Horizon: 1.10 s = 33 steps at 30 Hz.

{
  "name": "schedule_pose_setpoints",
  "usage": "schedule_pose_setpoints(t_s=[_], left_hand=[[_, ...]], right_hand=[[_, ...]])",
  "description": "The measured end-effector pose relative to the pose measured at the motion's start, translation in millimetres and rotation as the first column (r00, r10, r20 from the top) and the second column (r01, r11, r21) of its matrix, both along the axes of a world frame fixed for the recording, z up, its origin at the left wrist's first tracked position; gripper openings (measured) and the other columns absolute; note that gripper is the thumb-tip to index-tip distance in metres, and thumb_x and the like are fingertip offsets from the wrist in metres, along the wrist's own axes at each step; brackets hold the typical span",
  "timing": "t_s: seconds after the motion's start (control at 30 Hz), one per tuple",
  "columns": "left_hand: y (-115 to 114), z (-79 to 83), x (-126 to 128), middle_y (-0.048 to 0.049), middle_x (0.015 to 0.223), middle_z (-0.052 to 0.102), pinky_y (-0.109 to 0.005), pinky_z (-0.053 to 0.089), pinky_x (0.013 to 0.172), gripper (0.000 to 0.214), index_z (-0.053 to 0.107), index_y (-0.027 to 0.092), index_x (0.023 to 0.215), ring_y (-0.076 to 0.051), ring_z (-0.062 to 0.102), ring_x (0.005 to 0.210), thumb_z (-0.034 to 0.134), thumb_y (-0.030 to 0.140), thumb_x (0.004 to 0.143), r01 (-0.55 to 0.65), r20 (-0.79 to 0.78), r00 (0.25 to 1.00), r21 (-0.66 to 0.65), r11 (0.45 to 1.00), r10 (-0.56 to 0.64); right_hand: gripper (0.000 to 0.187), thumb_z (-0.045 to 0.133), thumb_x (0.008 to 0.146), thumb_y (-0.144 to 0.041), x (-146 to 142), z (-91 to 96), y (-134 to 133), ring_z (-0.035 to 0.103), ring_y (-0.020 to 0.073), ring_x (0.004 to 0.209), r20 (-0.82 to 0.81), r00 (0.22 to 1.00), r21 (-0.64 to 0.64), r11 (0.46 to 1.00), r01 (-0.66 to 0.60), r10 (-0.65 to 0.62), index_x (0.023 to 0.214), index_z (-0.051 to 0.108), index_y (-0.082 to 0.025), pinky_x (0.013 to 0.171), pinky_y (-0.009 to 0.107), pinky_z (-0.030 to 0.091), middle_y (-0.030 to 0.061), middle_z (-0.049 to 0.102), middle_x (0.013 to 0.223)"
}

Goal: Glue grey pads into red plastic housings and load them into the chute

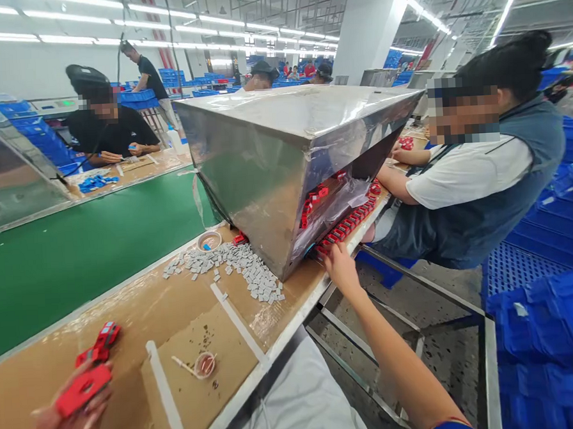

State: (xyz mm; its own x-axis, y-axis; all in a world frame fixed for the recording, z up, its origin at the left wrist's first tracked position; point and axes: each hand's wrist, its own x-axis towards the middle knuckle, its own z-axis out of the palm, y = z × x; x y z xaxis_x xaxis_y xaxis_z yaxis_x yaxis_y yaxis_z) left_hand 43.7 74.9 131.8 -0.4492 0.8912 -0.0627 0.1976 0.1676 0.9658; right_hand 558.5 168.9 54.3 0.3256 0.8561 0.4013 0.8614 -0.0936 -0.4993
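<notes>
Two bare hands were at work over the table point(142, 311). The left hand point(57, 428) held a red car point(83, 390) to the left of the cardboard point(230, 374), its fingers closed around the car's sides and underside. Just beyond, a pair of cars point(101, 342) lay on the table, toward the edge along the green belt point(100, 230).

The right hand point(341, 268) reached along the table's lap-side edge to the near end of a row of cars point(347, 224), beside the metal hood point(246, 178). Its fingertips bent in at the row; whether they pinched a car I could not tell. More red cars showed inside the hood's open side.

Grey tiles point(246, 268) lay spread at the hood's foot, reaching toward the belt edge, where a tub point(210, 241) stood. On the cardboard, between two strips of tape point(166, 393), were a cup point(205, 365), a stick point(183, 366) and dark crumbs. Farther along the lap-side edge sat a co-worker point(485, 165), with blue crates point(552, 328) behind.
</notes>
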Motion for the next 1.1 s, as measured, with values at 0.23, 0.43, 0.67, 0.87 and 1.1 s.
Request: schedule_pose_setpoints(t_s=[0.23, 0.43, 0.67, 0.87, 1.1], left_hand=[[18, -13.1, 44, -0.001, 0.076, 0.067, -0.023, 0.046, 0.053, 0.068, 0.069, 0.02, 0.113, -0.013, 0.057, 0.06, 0.084, 0.058, 0.059, 0.14, 0.191, 0.971, 0.028, 0.99, -0.143], [32, -60.8, 47, -0.0026, 0.09, 0.066, -0.024, 0.05, 0.069, 0.057, 0.068, 0.017, 0.111, -0.014, 0.061, 0.076, 0.085, 0.041, 0.062, 0.303, 0.201, 0.926, 0.108, 0.947, -0.319], [22, -74.8, 45, 0.0008, 0.079, 0.059, -0.023, 0.045, 0.067, 0.055, 0.067, 0.015, 0.11, -0.012, 0.053, 0.071, 0.083, 0.045, 0.068, 0.303, 0.242, 0.909, 0.173, 0.937, -0.338], [22, -74.4, 44, 0.001, 0.079, 0.056, -0.024, 0.043, 0.067, 0.056, 0.067, 0.014, 0.104, -0.012, 0.051, 0.069, 0.085, 0.048, 0.064, 0.358, 0.238, 0.891, 0.157, 0.92, -0.387], [23, -74.9, 41, -0.0036, 0.094, 0.058, -0.026, 0.047, 0.076, 0.056, 0.065, 0.016, 0.125, -0.014, 0.056, 0.081, 0.075, 0.044, 0.078, 0.383, 0.058, 0.914, 0.2, 0.902, -0.401]], right_hand=[[0.027, 0.051, 0.096, -0.043, -41, 17.3, -60, 0.06, 0.0203, 0.065, -0.242, 0.908, 0.039, 0.938, -0.344, 0.343, 0.088, 0.063, -0.02, 0.063, 0.031, 0.048, 0.0056, 0.064, 0.075], [0.024, 0.053, 0.096, -0.038, -123, 9.8, -80, 0.064, 0.0186, 0.074, -0.449, 0.573, -0.1, 0.598, -0.795, 0.686, 0.106, 0.064, -0.019, 0.066, 0.028, 0.053, 0.0071, 0.069, 0.089], [0.04, 0.058, 0.095, -0.034, -200, 13.9, -60, 0.06, 0.0165, 0.07, -0.494, 0.367, -0.156, 0.335, -0.929, 0.788, 0.132, 0.054, -0.02, 0.065, 0.027, 0.051, 0.0062, 0.066, 0.092], [0.02, 0.053, 0.099, -0.029, -228, 31.0, -53, 0.064, 0.0165, 0.073, -0.447, 0.243, -0.163, 0.189, -0.968, 0.861, 0.091, 0.068, -0.02, 0.064, 0.025, 0.046, 0.0056, 0.071, 0.087], [0.016, 0.053, 0.098, -0.021, -230, 25.6, -56, 0.066, 0.0159, 0.081, -0.455, 0.215, -0.018, 0.233, -0.972, 0.864, 0.095, 0.068, -0.021, 0.072, 0.025, 0.05, 0.0051, 0.07, 0.089]])
